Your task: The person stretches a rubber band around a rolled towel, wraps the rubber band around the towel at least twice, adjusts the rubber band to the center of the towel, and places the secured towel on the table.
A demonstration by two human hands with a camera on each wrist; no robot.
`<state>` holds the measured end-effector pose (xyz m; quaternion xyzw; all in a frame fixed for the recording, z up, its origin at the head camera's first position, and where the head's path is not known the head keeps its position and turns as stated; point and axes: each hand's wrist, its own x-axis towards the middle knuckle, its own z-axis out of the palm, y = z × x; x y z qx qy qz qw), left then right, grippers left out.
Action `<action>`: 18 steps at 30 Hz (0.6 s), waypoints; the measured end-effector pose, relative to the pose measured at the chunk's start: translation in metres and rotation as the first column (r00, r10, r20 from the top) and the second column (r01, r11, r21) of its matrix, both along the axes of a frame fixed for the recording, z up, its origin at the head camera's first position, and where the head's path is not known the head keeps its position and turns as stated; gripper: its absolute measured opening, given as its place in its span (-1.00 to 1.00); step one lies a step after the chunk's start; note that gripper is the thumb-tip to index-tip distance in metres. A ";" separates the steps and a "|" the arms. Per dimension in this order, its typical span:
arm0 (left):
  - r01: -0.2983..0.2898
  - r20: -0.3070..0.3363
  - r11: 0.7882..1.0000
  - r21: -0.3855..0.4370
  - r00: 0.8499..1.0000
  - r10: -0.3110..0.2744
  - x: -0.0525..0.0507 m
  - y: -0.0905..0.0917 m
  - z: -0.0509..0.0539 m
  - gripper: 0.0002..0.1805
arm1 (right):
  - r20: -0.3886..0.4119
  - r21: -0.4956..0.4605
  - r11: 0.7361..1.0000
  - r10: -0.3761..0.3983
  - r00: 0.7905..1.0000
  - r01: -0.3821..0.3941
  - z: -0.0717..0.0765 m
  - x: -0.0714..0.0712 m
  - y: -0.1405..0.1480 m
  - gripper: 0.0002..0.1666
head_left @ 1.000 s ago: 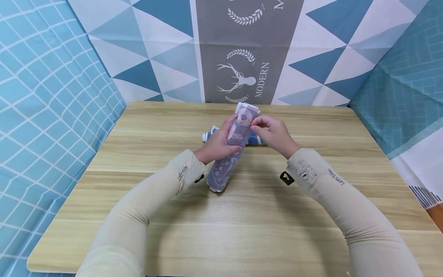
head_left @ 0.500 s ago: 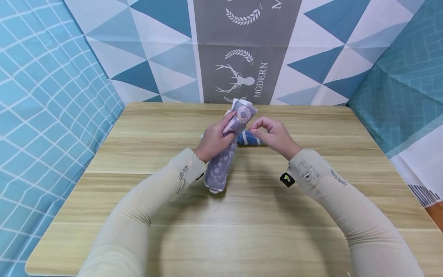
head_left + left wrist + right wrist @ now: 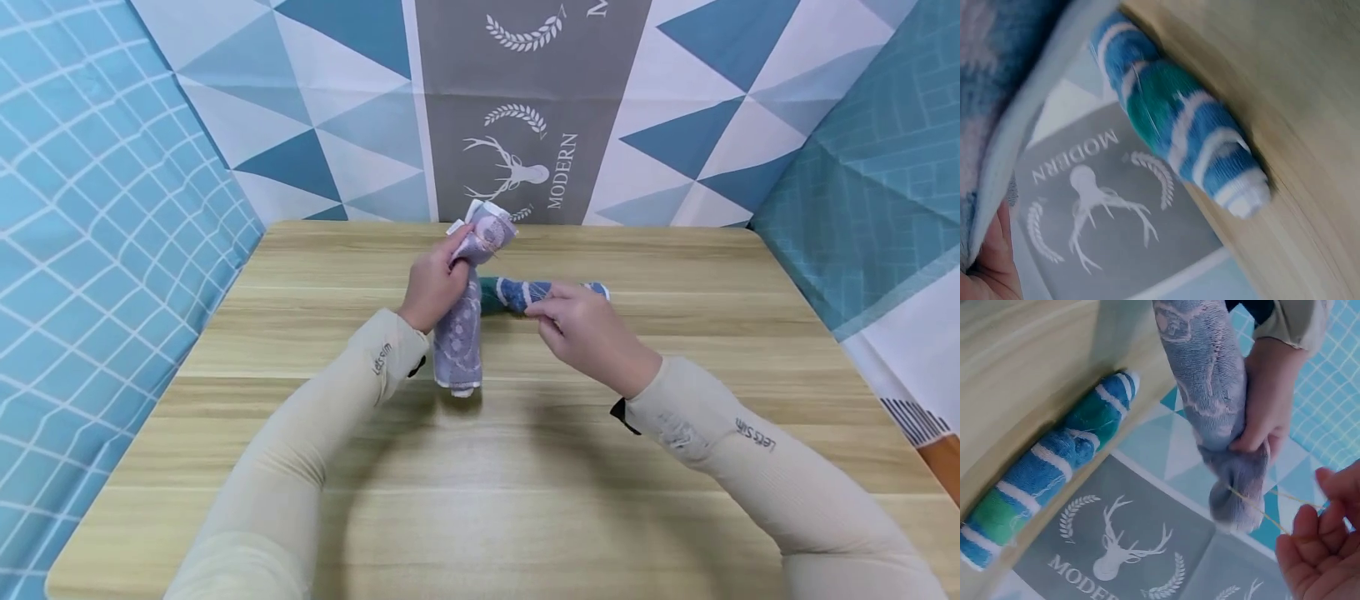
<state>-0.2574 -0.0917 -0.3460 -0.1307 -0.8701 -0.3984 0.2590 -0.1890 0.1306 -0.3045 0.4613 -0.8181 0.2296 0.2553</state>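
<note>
Right fingers [image 3: 558,304] block part of blue towel [image 3: 517,293] from me; yellow band [image 3: 1255,507] nearly lost in head view; grey towel [image 3: 1210,381] cropped atop right-wrist view.

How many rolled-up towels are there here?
2: a greyish-purple towel gripped in the left hand, and a blue-and-green striped towel lying on the wooden table beyond it. No others show.

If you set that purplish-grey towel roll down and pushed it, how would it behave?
The purplish-grey towel roll would probably turn over if nudged sideways, being long and rounded. It likely gives when squeezed: it bends and crumples near the left hand. Its fuzzy surface suggests it wouldn't slide easily.
</note>
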 end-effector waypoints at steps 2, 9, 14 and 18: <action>-0.030 0.003 1.000 -0.004 1.000 0.030 -0.002 -0.005 0.000 -0.48 | 0.012 0.024 0.998 -0.066 0.998 0.066 0.002 0.002 0.003 -0.80; -0.022 -0.051 0.999 -0.035 0.998 0.020 -0.002 -0.009 0.003 -0.49 | 0.009 0.098 0.970 -0.222 0.975 0.220 0.004 -0.006 0.011 -0.64; 0.038 -0.088 0.993 -0.110 0.995 -0.048 0.003 0.002 0.006 -0.51 | 0.070 0.270 0.886 -0.410 0.910 0.378 0.006 -0.020 0.012 -0.88; 0.060 -0.042 0.987 -0.147 0.997 -0.067 0.005 0.011 0.005 -0.50 | 0.080 0.253 0.933 -0.285 0.955 0.257 0.003 -0.028 0.007 -0.66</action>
